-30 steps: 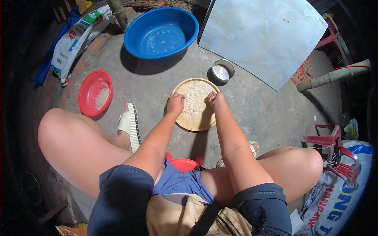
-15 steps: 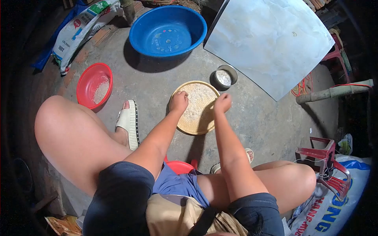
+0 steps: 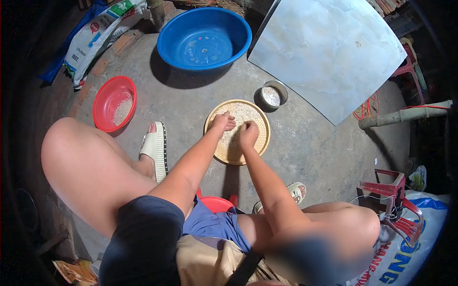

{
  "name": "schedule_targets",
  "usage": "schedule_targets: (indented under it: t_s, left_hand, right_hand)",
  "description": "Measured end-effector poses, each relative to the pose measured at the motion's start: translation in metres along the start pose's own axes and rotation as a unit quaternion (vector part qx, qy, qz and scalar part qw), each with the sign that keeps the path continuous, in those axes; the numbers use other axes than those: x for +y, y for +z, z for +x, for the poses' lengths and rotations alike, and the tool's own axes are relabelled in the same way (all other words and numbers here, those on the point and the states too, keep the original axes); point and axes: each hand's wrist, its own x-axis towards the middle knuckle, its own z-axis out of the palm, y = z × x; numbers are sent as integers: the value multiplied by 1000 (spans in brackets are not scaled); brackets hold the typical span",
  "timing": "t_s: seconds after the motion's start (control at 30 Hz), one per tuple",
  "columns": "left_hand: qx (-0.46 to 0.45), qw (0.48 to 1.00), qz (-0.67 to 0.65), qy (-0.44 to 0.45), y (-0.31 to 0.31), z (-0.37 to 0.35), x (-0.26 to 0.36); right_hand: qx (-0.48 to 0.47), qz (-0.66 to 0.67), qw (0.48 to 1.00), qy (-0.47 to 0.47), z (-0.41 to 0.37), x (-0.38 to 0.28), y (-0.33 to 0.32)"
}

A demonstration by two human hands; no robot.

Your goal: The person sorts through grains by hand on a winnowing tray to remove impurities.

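Woven tray (image 3: 265, 136) flat on the concrete floor (image 3: 310, 148) between the feet, pale grain (image 3: 244, 113) spread across it. Far left, well apart: red bowl (image 3: 102, 106) with a little grain inside. Left hand (image 3: 222, 122) over the tray's left part, fingers stretched out flat on the grain. Right hand (image 3: 248, 132) just beside it, near the middle, curled into a loose fist, knuckles up; hard to tell if pinching any grain. Just beyond the far right rim: steel cup (image 3: 282, 89). Best done with light, shallow strokes, well inside the rim, without tilting the tray.
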Motion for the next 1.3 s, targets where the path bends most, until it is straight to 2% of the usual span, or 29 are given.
schedule_targets:
  t_s: [0.07,0.1,0.17,0.2,0.27,0.3,0.33,0.37,0.4,0.47,0.53,0.57,0.63,0.67,0.73,0.8,0.83,0.87,0.9,0.93,0.97,1.0,1.03,1.07,1.1,1.13,1.2,1.23,1.3]
  left_hand:
    - [-41,998,-47,-17,1,7,-3]
    - [-30,997,-74,-22,4,7,-3]
    - [-17,994,-102,-26,5,9,0]
    - [-21,989,-141,-27,3,15,1]
    - [-20,983,-180,-30,-6,21,-6]
    - [-8,976,-215,-27,-9,17,-6]
    - [2,969,-247,-18,-12,16,1]
    - [12,972,-232,-17,-19,25,-2]
    - [13,977,-213,-19,-23,20,3]
    - [15,972,-232,-10,-29,16,4]
    - [18,975,-220,-7,-28,7,5]
    - [22,977,-213,-14,-27,7,12]
    - [-5,978,-209,-24,-24,4,14]
    - [-34,977,-208,-37,-21,2,14]
    - [-28,981,-190,-35,-14,8,13]
    - [37,993,-112,22,-7,10,21]
    - [33,994,-102,13,-3,11,33]
    - [16,998,-56,18,8,10,33]
    - [2,999,-21,31,15,8,30]
    - [-2,1000,-24,18,26,7,18]
    - [-27,989,119,86,39,5,10]
    - [-52,951,258,159,52,6,8]
    - [-58,896,381,219,56,24,-7]
    - [-61,863,407,293,68,-9,8]
    - [-53,846,414,332,69,-17,17]
    - [-45,828,419,371,66,-20,22]
    - [30,800,429,418,51,-10,26]
    - [52,816,433,378,41,-1,26]
    - [71,812,439,379,27,8,29]
  right_hand:
    - [-120,78,990,-3,0,-26,3]
    - [-120,79,990,-6,1,-31,6]
    - [-137,46,982,-121,2,-38,9]
    - [-138,46,982,-122,5,-36,9]
    - [-34,-56,987,-146,10,-26,0]
    - [-49,-65,982,-169,11,-19,-8]
    - [-43,-122,963,-237,13,0,-10]
    - [-88,-154,948,-263,10,15,-17]
    - [-169,-153,942,-249,11,24,-25]
    - [-168,-149,943,-245,9,31,-30]
    - [-161,-111,965,-172,17,31,-22]
    - [-155,-105,966,-177,25,24,-13]
    - [-39,-21,991,-129,19,3,-3]
    - [-50,23,985,-166,19,-6,4]
    - [-193,43,964,-178,19,-39,3]
    - [-104,74,984,-121,19,-44,20]
    - [-45,158,986,1,24,-35,44]
    - [21,227,964,133,25,-13,57]
    - [-58,311,910,268,36,-4,55]
    - [-132,386,825,392,46,3,53]
    - [-108,466,776,411,47,5,52]
    - [-107,464,778,410,65,43,76]
    - [-118,624,674,377,63,89,90]
    - [-124,761,545,330,68,138,105]
    - [-43,615,685,388,64,72,60]
    - [-42,613,686,389,65,65,43]
    - [-93,569,702,419,68,66,11]
    - [-79,557,712,420,65,44,-11]
    - [-57,539,719,436,65,46,-23]
